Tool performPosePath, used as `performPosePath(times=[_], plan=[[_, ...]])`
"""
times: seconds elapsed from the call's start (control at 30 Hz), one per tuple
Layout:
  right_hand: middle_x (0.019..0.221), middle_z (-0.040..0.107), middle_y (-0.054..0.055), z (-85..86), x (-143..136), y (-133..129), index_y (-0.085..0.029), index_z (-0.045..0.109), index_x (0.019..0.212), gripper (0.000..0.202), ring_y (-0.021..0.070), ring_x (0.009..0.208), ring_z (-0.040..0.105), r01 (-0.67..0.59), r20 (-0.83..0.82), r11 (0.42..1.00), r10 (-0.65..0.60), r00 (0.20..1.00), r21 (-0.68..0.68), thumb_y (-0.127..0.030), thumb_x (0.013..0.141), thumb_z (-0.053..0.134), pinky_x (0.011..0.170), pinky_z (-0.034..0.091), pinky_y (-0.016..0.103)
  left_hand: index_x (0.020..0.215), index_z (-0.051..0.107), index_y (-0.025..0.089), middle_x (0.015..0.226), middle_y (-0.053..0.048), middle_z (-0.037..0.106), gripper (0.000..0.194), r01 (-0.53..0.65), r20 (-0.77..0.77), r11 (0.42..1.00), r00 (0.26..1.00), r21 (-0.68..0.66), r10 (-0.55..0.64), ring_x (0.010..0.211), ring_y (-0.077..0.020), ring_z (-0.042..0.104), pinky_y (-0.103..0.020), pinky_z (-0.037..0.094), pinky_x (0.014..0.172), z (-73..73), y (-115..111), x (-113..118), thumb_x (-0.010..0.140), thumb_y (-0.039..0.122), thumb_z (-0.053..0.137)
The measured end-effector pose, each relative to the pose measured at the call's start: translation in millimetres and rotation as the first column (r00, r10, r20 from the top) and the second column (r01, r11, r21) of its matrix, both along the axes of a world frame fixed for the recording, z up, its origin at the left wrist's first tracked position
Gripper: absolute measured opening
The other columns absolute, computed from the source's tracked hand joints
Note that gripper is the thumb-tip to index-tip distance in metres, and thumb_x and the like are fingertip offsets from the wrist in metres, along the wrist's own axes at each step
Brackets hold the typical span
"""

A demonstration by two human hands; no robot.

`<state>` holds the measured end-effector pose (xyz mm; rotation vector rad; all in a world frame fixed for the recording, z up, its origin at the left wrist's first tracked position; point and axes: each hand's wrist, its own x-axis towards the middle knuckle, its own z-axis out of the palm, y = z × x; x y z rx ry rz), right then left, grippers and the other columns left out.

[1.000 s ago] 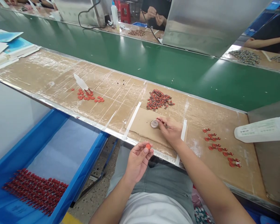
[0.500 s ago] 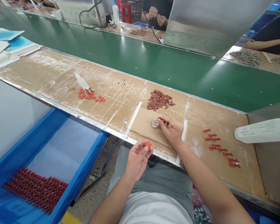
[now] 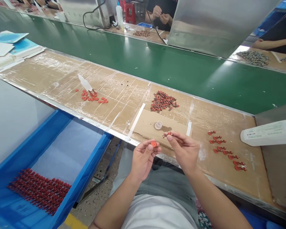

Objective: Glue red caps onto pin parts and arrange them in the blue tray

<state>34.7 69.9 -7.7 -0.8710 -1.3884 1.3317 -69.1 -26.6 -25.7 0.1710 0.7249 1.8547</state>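
My left hand (image 3: 144,157) pinches a small round red disc (image 3: 153,144) with marks like tiny holes on its face. Close by on the right, my right hand (image 3: 184,148) grips a tiny red and dark figurine (image 3: 167,135) between thumb and fingertips. The two pieces are apart. Just beyond the hands, a small clear cup (image 3: 158,125) sits on a cardboard pad (image 3: 145,122) with a dark wet patch beside it. Behind the pad lies a pile of similar red and dark figurines (image 3: 163,101).
Loose red discs (image 3: 92,96) lie to the left. Figurines on red bases (image 3: 226,152) stand or lie at right, near a white bottle (image 3: 269,132). A blue bin (image 3: 85,173) holds rows of red pieces. A green belt (image 3: 133,60) runs behind; other people's hands (image 3: 161,15) work across it.
My right hand has come back from the clear cup toward my body, bringing the figurine near the disc. My left hand has shifted slightly right and up, still holding the disc.
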Motion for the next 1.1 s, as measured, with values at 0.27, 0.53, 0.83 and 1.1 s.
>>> performPosePath(times=[0.27,0.53,0.83,1.1], plan=[[0.091,0.077,0.002,7.7,7,-34,-0.026,0.077,0.094,0.022,0.0189,0.077,0.075,-0.08,-0.129,0.997,0.079,0.988,0.003,-0.014,0.076,0.077,0.072,0.066,0.027,0.097,0.076,0.02,0.096,-0.007,0.076,0.017,0.012,-0.09,1.0,0.996,0.02,-0.01,0.085,-0.0146,0.072,-0.023,0.057,0.079,5.1,0,10,0.081,0.026,0.075],[0.092,0.077,0.0,2.3,10,-36,-0.027,0.077,0.095,0.026,0.0176,0.078,0.075,-0.011,-0.04,0.994,0.015,0.999,0.105,-0.012,0.075,0.078,0.076,0.065,0.028,0.098,0.076,0.02,0.097,-0.008,0.076,0.017,0.005,-0.136,1.0,0.991,0.007,-0.004,0.084,-0.0167,0.072,-0.028,0.057,0.081,2.1,-3,11,0.082,0.025,0.074],[0.095,0.077,0.001,-8.1,13,-36,-0.028,0.077,0.096,0.026,0.019,0.082,0.075,0.001,0.028,0.982,-0.006,1.0,0.19,-0.014,0.075,0.078,0.079,0.065,0.031,0.095,0.077,0.021,0.094,-0.007,0.076,0.017,-0.008,-0.114,1.0,0.993,-0.001,0.008,0.086,-0.0165,0.072,-0.028,0.057,0.083,4.5,-2,12,0.079,0.027,0.077],[0.099,0.076,0.0,-5.0,11,-36,-0.03,0.076,0.099,0.03,0.0194,0.084,0.075,-0.033,0.036,0.972,0.025,0.999,0.231,-0.011,0.076,0.077,0.08,0.065,0.033,0.094,0.077,0.022,0.096,-0.006,0.076,0.015,-0.017,-0.112,1.0,0.994,-0.006,0.016,0.089,-0.0171,0.072,-0.028,0.058,0.084,3.8,-2,11,0.08,0.025,0.076]])
